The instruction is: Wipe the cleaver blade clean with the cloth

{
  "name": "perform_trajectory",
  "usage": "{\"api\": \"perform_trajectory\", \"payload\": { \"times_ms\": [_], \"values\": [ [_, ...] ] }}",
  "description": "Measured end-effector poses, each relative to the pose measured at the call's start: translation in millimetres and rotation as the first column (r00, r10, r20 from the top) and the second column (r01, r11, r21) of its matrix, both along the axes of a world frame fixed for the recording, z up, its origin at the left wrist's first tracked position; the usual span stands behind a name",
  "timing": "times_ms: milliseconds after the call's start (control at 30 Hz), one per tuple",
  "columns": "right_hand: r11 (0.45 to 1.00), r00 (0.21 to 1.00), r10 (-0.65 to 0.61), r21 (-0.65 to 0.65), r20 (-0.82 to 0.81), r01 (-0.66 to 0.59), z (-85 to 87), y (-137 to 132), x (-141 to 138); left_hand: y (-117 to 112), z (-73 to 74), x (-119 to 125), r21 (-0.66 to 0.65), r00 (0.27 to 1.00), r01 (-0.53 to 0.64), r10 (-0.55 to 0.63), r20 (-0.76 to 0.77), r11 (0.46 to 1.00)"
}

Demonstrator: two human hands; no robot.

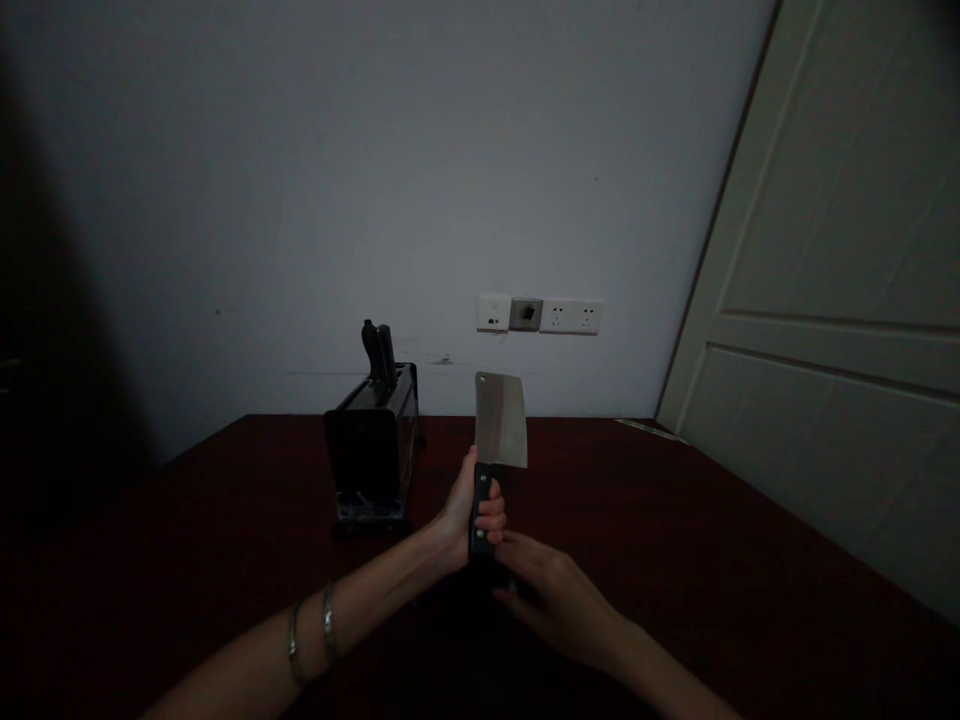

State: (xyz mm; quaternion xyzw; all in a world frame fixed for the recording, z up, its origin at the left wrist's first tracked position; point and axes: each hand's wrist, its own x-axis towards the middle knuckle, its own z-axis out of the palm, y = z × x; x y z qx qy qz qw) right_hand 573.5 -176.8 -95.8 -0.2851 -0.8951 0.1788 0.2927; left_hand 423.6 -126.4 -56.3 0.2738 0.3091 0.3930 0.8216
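My left hand (459, 515) is wrapped round the black riveted handle of a cleaver (501, 420). The cleaver stands upright, its broad steel blade pointing up and a small hole showing at the top corner. My right hand (551, 595) is just below and to the right, its fingertips close to the handle's lower end; whether they touch it is unclear. The right thumb is apart from the fingers. Under the hands lies a very dark patch that I cannot make out. Left of the cleaver, a black knife block (367, 460) holds black-handled tools (379, 355) in its top.
The dark red table (637, 500) reaches back to a pale wall. Socket plates (570, 317) sit on that wall above the table's far edge. A white panelled door (832, 320) rises on the right, and a thin strip (649, 430) lies at the table's far right edge.
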Motion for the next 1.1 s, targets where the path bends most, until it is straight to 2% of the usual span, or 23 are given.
{"api": "perform_trajectory", "payload": {
  "times_ms": [67, 167, 333, 500, 633, 733, 833, 900, 967, 1033, 1100],
  "values": [
    [0.997, 0.996, 0.074, 0.016, 0.040, -0.075, -1.5, 3, -5, -1, -1.4, -2, -0.016, 0.999, 0.008, -0.007, 0.044, 1.000],
    [0.994, 0.992, 0.111, 0.011, 0.057, -0.111, -6.6, 8, -11, -1, -2.9, -4, -0.046, 0.995, 0.016, -0.011, 0.100, 0.999],
    [0.996, 0.995, 0.087, -0.015, 0.048, -0.087, -21.5, 18, -17, 0, -4.6, -8, -0.073, 0.989, 0.021, -0.011, 0.145, 0.997],
    [0.997, 0.999, 0.041, 0.060, 0.007, -0.041, -39.2, 32, -24, 2, -6.9, -9, -0.087, 0.985, 0.026, -0.011, 0.172, 0.996],
    [0.995, 0.998, 0.045, 0.092, -0.052, -0.040, -40.2, 38, -23, 4, -7.7, -9, -0.112, 0.985, 0.043, -0.023, 0.172, 0.993],
    [0.999, 0.997, -0.039, 0.008, -0.064, 0.039, -30.5, 42, -10, 3, -7.3, -10, -0.124, 0.983, 0.079, -0.056, 0.176, 0.989],
    [0.972, 0.980, -0.152, -0.198, -0.127, 0.126, -21.3, 53, 12, -1, -7.5, -13, -0.147, 0.981, 0.109, -0.083, 0.175, 0.983],
    [0.908, 0.927, -0.302, -0.363, -0.222, 0.208, -19.5, 66, 30, -5, -8.8, -15, -0.156, 0.980, 0.112, -0.083, 0.181, 0.981],
    [0.786, 0.840, -0.474, -0.557, -0.263, 0.269, -20.3, 80, 46, -7, -11.4, -17, -0.164, 0.979, 0.104, -0.072, 0.190, 0.981],
    [0.632, 0.783, -0.564, -0.747, -0.262, 0.206, -19.6, 94, 59, -8, -14.7, -17, -0.174, 0.980, 0.095, -0.061, 0.190, 0.980],
    [0.482, 0.734, -0.618, -0.873, -0.281, 0.072, -13.5, 106, 69, -7, -18.1, -17, -0.180, 0.982, 0.095, -0.062, 0.180, 0.979]
  ]
}}
